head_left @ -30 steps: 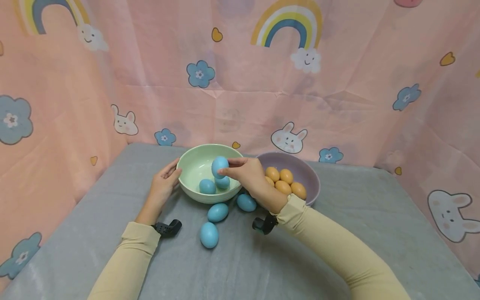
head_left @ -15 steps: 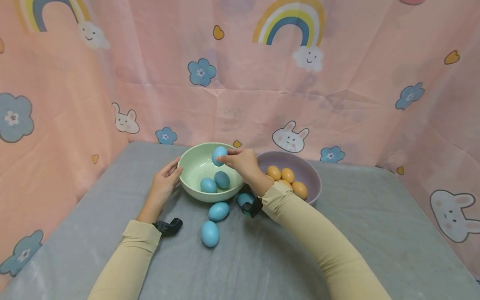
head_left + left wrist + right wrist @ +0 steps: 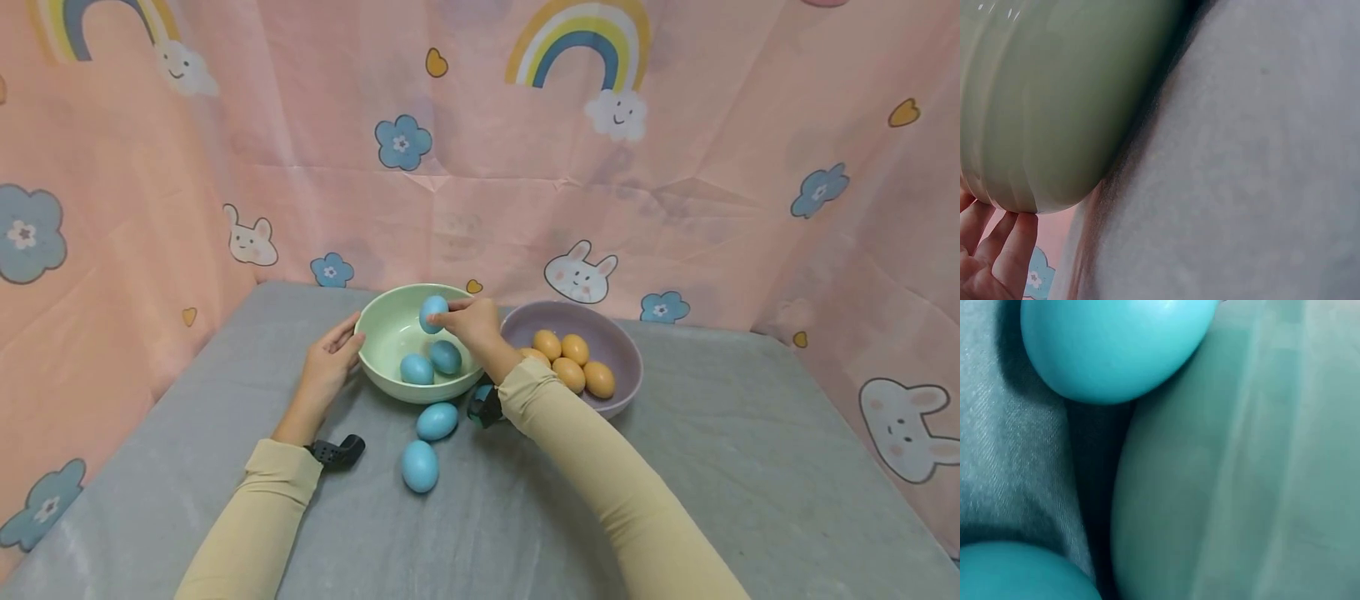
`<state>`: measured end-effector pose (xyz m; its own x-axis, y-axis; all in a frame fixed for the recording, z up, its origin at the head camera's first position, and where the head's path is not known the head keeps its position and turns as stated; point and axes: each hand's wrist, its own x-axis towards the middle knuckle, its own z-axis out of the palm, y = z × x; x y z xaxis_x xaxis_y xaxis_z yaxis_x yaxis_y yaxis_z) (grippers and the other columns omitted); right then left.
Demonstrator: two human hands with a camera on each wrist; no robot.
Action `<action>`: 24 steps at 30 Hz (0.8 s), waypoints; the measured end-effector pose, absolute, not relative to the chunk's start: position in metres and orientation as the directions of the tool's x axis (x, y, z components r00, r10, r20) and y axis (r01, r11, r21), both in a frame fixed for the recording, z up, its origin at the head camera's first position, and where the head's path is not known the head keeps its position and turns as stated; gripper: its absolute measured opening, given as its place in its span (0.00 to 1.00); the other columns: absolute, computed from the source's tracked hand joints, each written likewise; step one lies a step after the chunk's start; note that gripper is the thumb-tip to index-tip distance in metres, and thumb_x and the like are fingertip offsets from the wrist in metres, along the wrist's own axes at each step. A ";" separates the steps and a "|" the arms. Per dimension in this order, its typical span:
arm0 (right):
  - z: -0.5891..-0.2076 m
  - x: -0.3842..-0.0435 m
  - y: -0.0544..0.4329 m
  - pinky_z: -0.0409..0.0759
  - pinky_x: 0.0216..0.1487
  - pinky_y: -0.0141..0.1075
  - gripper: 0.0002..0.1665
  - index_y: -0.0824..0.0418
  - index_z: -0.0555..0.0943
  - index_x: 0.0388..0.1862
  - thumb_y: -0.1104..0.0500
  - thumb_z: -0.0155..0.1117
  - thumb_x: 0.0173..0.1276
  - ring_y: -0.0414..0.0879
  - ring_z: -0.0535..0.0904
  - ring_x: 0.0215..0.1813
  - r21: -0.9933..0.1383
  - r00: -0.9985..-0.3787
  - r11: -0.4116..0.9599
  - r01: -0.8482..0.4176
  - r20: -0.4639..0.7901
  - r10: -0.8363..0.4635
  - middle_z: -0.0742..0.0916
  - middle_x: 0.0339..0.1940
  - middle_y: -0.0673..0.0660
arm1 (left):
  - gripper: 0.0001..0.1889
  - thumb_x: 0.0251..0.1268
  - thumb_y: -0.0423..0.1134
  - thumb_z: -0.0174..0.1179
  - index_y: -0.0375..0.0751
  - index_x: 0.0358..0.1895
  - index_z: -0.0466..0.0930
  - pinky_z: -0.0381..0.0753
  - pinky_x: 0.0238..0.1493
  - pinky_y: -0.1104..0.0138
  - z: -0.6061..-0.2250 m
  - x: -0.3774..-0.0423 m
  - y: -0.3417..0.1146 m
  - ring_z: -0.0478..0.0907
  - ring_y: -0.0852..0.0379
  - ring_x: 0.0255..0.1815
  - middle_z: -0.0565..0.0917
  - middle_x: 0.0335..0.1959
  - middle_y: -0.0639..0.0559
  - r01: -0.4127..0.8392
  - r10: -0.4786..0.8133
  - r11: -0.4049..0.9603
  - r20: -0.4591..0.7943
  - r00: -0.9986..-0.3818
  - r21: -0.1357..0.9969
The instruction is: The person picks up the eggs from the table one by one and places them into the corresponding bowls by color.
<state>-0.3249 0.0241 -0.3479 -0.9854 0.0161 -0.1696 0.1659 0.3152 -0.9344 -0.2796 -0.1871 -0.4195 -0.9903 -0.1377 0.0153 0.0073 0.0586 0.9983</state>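
Observation:
A blue egg (image 3: 433,314) is pinched between the thumb and fingers of my right hand (image 3: 476,327), above the inside of a pale green bowl (image 3: 386,333). Two more blue eggs, one on the left (image 3: 417,369) and one on the right (image 3: 446,357), lie in the bottom of that bowl. My left hand (image 3: 327,364) rests against the bowl's left side, thumb at the rim. In the left wrist view, its extended fingers (image 3: 1016,247) touch the bowl's outer wall (image 3: 1054,112). The right wrist view shows none of the right hand.
To the right, a purple bowl (image 3: 626,367) holds several orange-brown eggs (image 3: 568,375). Two blue eggs, one farther (image 3: 437,422) and one nearer (image 3: 420,467), lie on the grey cloth (image 3: 360,533). Another blue egg (image 3: 483,392) is mostly hidden by the right wrist's camera. A pink patterned curtain stands behind.
My right hand has carried the pinched egg slightly up and to the left over the green bowl, its forearm swinging left. The left hand stays at the bowl's side.

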 end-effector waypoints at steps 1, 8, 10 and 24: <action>-0.349 -0.325 0.023 0.85 0.62 0.39 0.26 0.67 0.84 0.54 0.58 0.78 0.58 0.52 0.86 0.55 -0.929 -0.985 0.332 0.166 -0.169 0.021 0.85 0.60 0.63 | 0.28 0.77 0.41 0.53 0.45 0.76 0.62 0.76 0.66 0.71 -0.420 -0.280 -0.187 0.65 0.53 0.76 0.64 0.77 0.49 0.007 -0.137 0.059 0.015 -0.990 0.998; -0.357 -0.328 0.019 0.86 0.58 0.40 0.23 0.64 0.87 0.50 0.55 0.79 0.57 0.51 0.87 0.52 -0.887 -0.987 0.434 0.156 -0.155 0.039 0.90 0.46 0.62 | 0.28 0.76 0.41 0.54 0.45 0.76 0.62 0.77 0.65 0.72 -0.420 -0.280 -0.187 0.65 0.54 0.76 0.64 0.77 0.49 0.001 -0.141 0.066 0.011 -0.990 0.998; -0.359 -0.329 0.018 0.85 0.56 0.39 0.23 0.64 0.87 0.49 0.55 0.79 0.56 0.51 0.86 0.52 -0.878 -0.988 0.454 0.152 -0.147 0.047 0.91 0.45 0.61 | 0.28 0.76 0.41 0.54 0.45 0.76 0.62 0.77 0.65 0.71 -0.420 -0.280 -0.187 0.66 0.54 0.76 0.64 0.77 0.48 0.002 -0.141 0.063 0.011 -0.990 0.998; -0.367 -0.333 0.016 0.84 0.61 0.39 0.27 0.62 0.87 0.52 0.54 0.81 0.54 0.51 0.85 0.55 -0.817 -0.984 0.548 0.178 -0.163 0.076 0.90 0.48 0.59 | 0.28 0.77 0.41 0.53 0.45 0.76 0.61 0.77 0.65 0.72 -0.421 -0.280 -0.186 0.66 0.53 0.76 0.64 0.77 0.49 0.012 -0.133 0.054 0.019 -0.991 0.998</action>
<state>-0.3327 0.0163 -0.3674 -0.9837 0.0764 -0.1631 0.1781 0.5480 -0.8173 -0.2801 -0.1865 -0.4212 -0.9909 -0.1329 0.0191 0.0120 0.0537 0.9985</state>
